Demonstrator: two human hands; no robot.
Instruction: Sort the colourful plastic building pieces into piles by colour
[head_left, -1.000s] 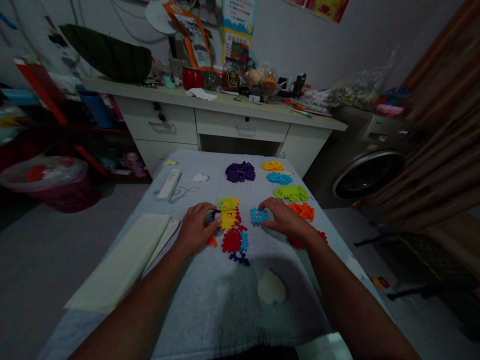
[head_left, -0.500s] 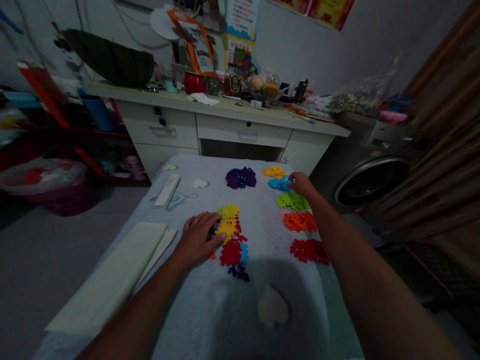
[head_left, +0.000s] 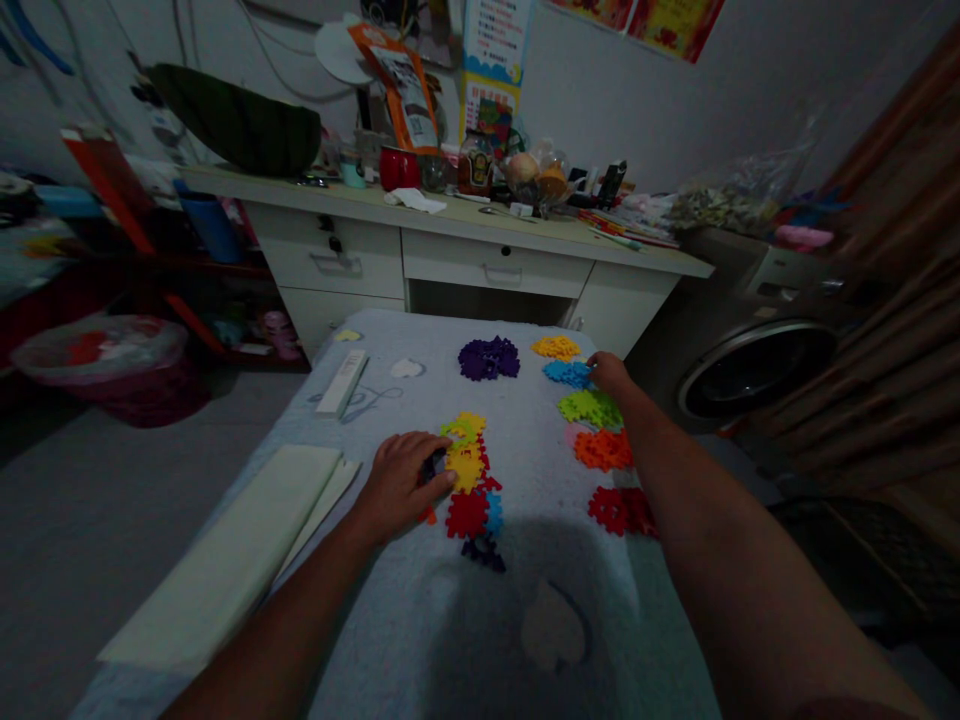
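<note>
My left hand (head_left: 405,480) lies at the left side of a multicoloured cluster of toothed plastic building pieces. Its fingers and thumb grip that edge, near a yellow piece (head_left: 466,468) and a dark one partly hidden under the fingers. A red piece (head_left: 466,513), a light blue one and a dark purple piece (head_left: 484,553) continue the cluster toward me. My right hand (head_left: 609,374) reaches to the right edge of a blue pile (head_left: 568,374) of similar pieces, fingertips closed together there; what they pinch is mostly covered.
Yellow (head_left: 555,347), green (head_left: 589,407), orange (head_left: 602,450) and red (head_left: 619,510) piles line the right side; a purple pile (head_left: 489,358) is at the back. A white box (head_left: 343,384) and folded pale sheet (head_left: 232,550) lie left. Behind stand a cluttered desk (head_left: 495,222) and washing machine (head_left: 750,330).
The whole view has shifted slightly, so everything appears a little further right. Both hands stay at the same places, the left on the cluster and the right at the blue pile.
</note>
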